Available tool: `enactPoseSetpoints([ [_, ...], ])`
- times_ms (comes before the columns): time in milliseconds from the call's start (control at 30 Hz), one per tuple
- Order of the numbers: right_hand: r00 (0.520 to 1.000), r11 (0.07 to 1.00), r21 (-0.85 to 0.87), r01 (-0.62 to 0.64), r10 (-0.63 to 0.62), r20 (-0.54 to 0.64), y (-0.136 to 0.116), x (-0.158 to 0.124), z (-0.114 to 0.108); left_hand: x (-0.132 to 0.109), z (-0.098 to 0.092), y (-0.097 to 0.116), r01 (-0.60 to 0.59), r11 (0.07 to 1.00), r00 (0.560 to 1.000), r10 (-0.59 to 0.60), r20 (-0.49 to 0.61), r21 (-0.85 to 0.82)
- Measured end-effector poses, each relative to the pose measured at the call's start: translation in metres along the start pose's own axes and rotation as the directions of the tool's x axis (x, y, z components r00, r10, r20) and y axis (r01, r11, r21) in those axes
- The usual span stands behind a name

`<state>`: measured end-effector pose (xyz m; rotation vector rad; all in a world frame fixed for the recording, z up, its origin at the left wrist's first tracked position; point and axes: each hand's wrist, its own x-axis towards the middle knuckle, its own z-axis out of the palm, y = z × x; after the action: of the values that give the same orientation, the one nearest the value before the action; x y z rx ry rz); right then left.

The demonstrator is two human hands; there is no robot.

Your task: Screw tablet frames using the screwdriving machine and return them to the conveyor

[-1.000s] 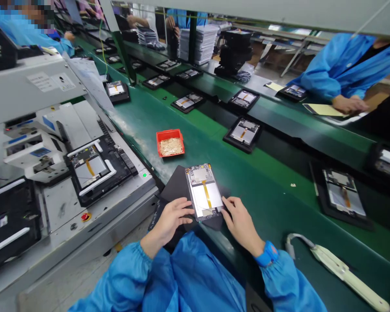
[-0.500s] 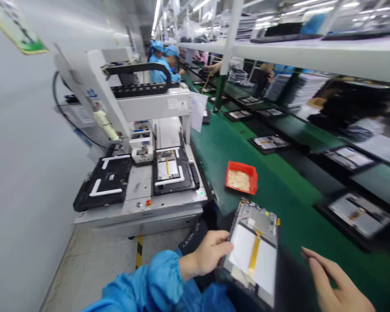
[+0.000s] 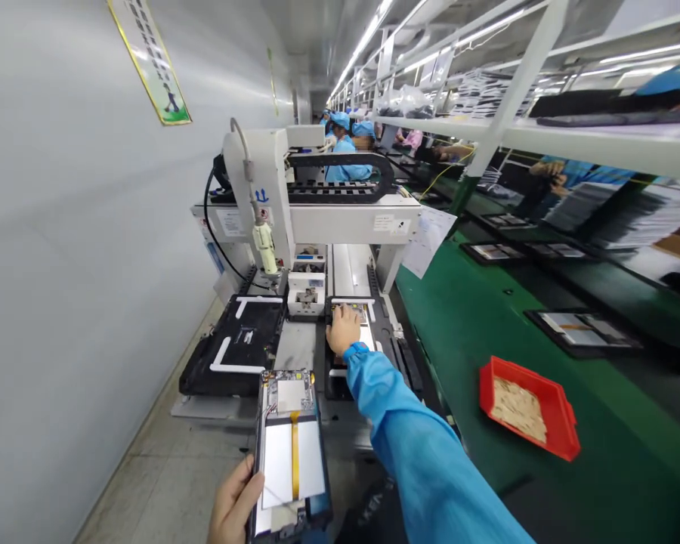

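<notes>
An opened tablet (image 3: 309, 461) with its inner parts bare stands tilted in front of me. It shows a circuit board, a white battery and an orange ribbon cable. My left hand (image 3: 238, 499) grips its lower left edge, thumb over the front. My right hand (image 3: 344, 330) reaches forward onto a second opened tablet (image 3: 366, 337), which lies in the right black fixture (image 3: 385, 325) of a benchtop machine. Its fingers lie slightly apart over that tablet's upper left part, covering it; whether they grip its edge is hidden.
Left of my right hand is another black fixture (image 3: 243, 340) with white corner guides. The white machine (image 3: 345, 223) rises behind. On the green bench a red bin (image 3: 564, 423) holds small tan pieces. More opened tablets (image 3: 583, 332) lie along the line. Co-workers (image 3: 345, 155) in blue sit farther back.
My view has turned left toward the machine. The tablet in my left hand now stands in front of it. My right hand has gone from above the bench onto the tablet in the right fixture.
</notes>
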<state>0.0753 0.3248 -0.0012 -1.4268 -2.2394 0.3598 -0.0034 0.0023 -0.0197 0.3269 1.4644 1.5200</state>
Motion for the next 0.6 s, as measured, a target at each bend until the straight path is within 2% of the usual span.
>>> enactPoseSetpoints([
  [100,0.999,0.999,0.015,-0.039,0.04,-0.023,0.001,0.008,-0.006,0.011,0.005,0.004,0.014,0.999,1.0,-0.013,0.019,-0.043],
  [167,0.995,0.995,0.046,-0.091,0.093,-0.042,0.01,0.014,-0.023,0.026,0.014,0.009,-0.005,1.0,0.997,0.007,0.082,-0.016],
  [267,0.979,0.976,0.116,-0.186,0.194,-0.06,0.037,0.023,-0.057,0.061,0.035,0.019,-0.115,0.992,0.982,0.107,0.157,0.048],
  [333,0.972,0.961,0.173,-0.217,0.229,-0.054,0.059,0.025,-0.078,0.09,0.058,0.025,-0.199,0.977,0.963,0.181,0.198,0.076],
  [433,0.97,0.934,0.278,-0.225,0.241,-0.027,0.088,0.017,-0.104,0.133,0.102,0.032,-0.309,0.938,0.926,0.259,0.275,0.159],
  [533,0.968,0.896,0.391,-0.209,0.247,-0.051,0.112,-0.004,-0.137,0.167,0.145,0.035,-0.36,0.895,0.899,0.259,0.353,0.262],
  [600,0.962,0.867,0.468,-0.172,0.249,-0.109,0.128,-0.026,-0.167,0.184,0.166,0.036,-0.372,0.865,0.892,0.233,0.387,0.335],
])
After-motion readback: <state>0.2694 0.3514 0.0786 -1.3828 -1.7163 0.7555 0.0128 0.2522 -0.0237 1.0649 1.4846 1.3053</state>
